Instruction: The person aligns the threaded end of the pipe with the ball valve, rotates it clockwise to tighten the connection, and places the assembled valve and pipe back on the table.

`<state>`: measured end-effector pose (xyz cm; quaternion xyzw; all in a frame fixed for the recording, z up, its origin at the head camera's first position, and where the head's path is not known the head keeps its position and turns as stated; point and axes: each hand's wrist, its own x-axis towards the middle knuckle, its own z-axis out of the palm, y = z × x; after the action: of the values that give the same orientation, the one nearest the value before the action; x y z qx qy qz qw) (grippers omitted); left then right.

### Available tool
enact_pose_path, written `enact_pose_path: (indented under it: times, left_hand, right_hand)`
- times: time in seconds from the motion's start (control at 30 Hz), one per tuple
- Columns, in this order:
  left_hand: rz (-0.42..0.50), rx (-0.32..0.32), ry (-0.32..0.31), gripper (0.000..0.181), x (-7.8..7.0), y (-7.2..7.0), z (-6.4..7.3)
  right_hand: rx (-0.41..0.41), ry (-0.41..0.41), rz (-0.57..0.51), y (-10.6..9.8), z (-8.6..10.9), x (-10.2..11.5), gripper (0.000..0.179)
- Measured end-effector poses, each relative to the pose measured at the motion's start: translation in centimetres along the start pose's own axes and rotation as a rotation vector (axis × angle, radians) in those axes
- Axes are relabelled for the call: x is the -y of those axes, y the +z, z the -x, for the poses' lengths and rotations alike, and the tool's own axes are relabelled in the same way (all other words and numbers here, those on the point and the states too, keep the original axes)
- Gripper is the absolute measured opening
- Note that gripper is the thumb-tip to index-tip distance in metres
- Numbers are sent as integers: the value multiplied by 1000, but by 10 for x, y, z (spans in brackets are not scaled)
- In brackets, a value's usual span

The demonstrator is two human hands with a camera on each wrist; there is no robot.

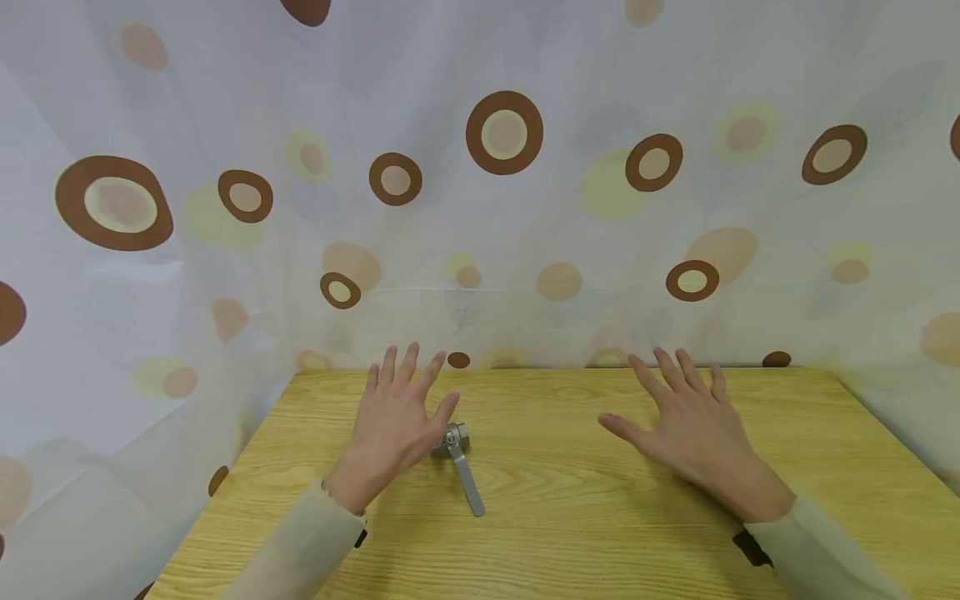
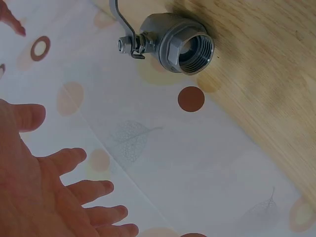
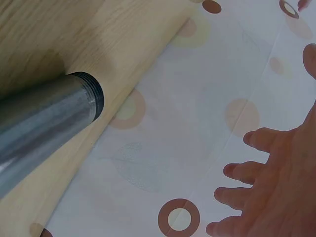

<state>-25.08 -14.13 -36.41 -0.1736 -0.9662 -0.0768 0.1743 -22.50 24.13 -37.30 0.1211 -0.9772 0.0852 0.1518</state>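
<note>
A metal ball valve (image 1: pixel 456 442) with a long grey lever handle (image 1: pixel 468 485) lies on the wooden table, just right of my left hand (image 1: pixel 395 427). That hand hovers above the tabletop with fingers spread, and it partly covers the valve's body. In the left wrist view, the valve (image 2: pixel 170 44) shows its threaded opening. Farther right, my right hand (image 1: pixel 693 429) is held over the table, its fingers spread and holding nothing. A metal pipe (image 3: pixel 47 123) with a threaded end lies on the table in the right wrist view; in the head view the right hand and forearm hide it.
The wooden table (image 1: pixel 547 533) runs back to a pale curtain (image 1: pixel 525 217) printed with brown rings and soft-coloured spots, which hangs behind and along both sides. A dark strap (image 1: pixel 752 550) shows at the right sleeve.
</note>
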Motion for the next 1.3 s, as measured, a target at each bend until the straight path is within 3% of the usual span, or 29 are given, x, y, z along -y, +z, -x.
enact_pose_path:
  times: [0.57, 0.83, 1.07, 1.3]
  left_hand:
    - [-8, -9, 8, 65, 5, 9, 23]
    - [33, 2, 4, 66, 10, 14, 33]
    - [76, 28, 9, 66, 16, 17, 40]
    - [188, 95, 5, 72, 24, 22, 45]
  right_hand:
    - [-4, 0, -48, 6, 35, -9, 102]
    - [-8, -10, -47, 7, 50, -15, 102]
    - [10, -3, -120, 7, 59, -20, 104]
    - [98, 99, -282, 5, 68, -28, 103]
